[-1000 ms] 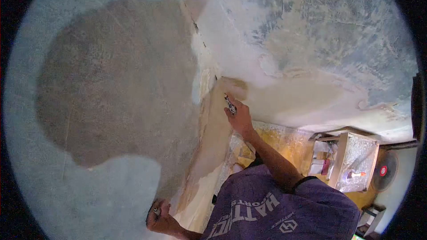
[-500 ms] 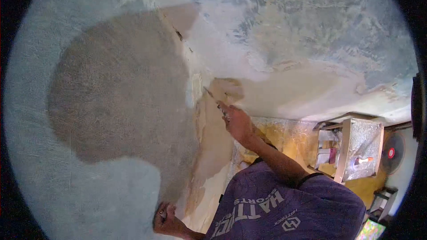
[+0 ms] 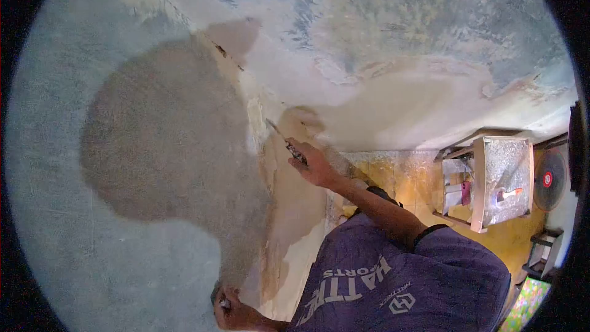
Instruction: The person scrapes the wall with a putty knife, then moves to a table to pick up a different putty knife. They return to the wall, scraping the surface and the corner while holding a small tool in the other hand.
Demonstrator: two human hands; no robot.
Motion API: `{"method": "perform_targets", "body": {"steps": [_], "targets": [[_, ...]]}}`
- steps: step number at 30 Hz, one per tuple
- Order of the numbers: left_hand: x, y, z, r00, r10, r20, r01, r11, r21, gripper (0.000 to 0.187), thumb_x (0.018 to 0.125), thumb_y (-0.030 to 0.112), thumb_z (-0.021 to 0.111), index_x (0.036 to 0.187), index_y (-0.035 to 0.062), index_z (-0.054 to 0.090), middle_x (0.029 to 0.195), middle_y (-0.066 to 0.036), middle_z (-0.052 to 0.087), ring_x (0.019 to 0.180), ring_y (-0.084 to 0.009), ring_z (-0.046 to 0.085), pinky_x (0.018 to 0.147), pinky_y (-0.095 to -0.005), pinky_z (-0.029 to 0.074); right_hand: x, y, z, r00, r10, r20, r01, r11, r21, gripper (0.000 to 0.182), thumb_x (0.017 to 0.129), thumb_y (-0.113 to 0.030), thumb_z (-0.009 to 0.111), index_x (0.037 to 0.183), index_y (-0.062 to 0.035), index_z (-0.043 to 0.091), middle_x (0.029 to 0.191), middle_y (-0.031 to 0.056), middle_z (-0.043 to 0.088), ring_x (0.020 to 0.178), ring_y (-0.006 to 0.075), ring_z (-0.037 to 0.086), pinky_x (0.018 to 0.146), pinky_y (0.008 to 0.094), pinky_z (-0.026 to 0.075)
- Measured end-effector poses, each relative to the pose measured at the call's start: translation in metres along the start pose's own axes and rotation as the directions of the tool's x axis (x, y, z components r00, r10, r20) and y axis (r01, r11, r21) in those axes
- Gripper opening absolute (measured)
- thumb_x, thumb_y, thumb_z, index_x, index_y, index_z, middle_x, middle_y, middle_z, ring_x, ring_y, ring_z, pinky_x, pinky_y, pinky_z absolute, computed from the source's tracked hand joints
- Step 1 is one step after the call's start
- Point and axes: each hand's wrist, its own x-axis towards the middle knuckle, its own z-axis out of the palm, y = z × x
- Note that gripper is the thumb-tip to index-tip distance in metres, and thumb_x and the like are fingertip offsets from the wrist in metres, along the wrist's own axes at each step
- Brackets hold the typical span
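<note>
My right hand (image 3: 312, 165) grips a narrow scraper (image 3: 279, 135) by its dark handle. The blade tip lies against the wall corner (image 3: 255, 117), beside a fresh beige patch of filler (image 3: 301, 120). My right arm reaches up from my purple shirt (image 3: 393, 276). My left hand (image 3: 232, 315) is low at the frame's bottom edge, curled against the left wall, with a small pale thing at its fingers. It is partly cut off, so its grip is unclear.
The left wall carries a large brown-grey patch (image 3: 166, 141) ringed by pale grey plaster. The right wall is mottled blue-grey above a beige band. On the yellowish floor (image 3: 405, 178) stand a small metal-topped table (image 3: 507, 175) and a fan (image 3: 549, 179).
The view has swung, so the corner and table sit further left and lower. My right hand and the scraper have slid a little left off the beige patch toward the corner. My left hand stays low.
</note>
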Motion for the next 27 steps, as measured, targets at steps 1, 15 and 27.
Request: {"method": "perform_targets", "body": {"steps": [1,15,27], "targets": [[0.001,0.0,-0.003,0.998,-0.048,-0.03,0.05,0.998,0.045,0.029,0.085,0.023,0.078,0.091,-0.0048,0.073,0.081,-0.013,0.072,0.061,-0.0203,0.067,0.053,-0.0316,0.058,-0.001,0.001,-0.003,0.999,0.041,0.022,-0.041,0.999,0.022,0.044,0.097,-0.02,0.061,0.139,-0.0087,0.053,0.113,0.0192,0.064,0.1,0.0296,0.064,0.089,0.0394,0.05],[0.009,0.008,0.0,0.997,-0.051,-0.051,0.029,0.933,-0.357,0.019,0.078,0.012,0.084,0.071,-0.0011,0.073,0.069,-0.009,0.071,0.05,-0.0167,0.061,0.046,-0.0315,0.055,0.069,-0.082,-0.015,0.999,0.009,0.049,-0.017,0.984,0.177,0.053,0.1,-0.015,0.057,0.149,-0.0043,0.039,0.148,0.0202,0.048,0.136,0.0255,0.046,0.112,0.0341,0.033],[0.016,0.002,0.005,0.991,0.08,-0.106,-0.101,0.974,-0.202,0.017,0.078,0.004,0.083,0.071,-0.0047,0.072,0.072,-0.013,0.072,0.055,-0.0205,0.063,0.053,-0.0348,0.06,0.075,-0.106,-0.036,0.989,-0.011,0.15,-0.008,0.992,0.127,0.064,0.09,-0.005,0.064,0.149,-0.0064,0.041,0.147,0.0215,0.048,0.137,0.032,0.046,0.114,0.036,0.032]]}}
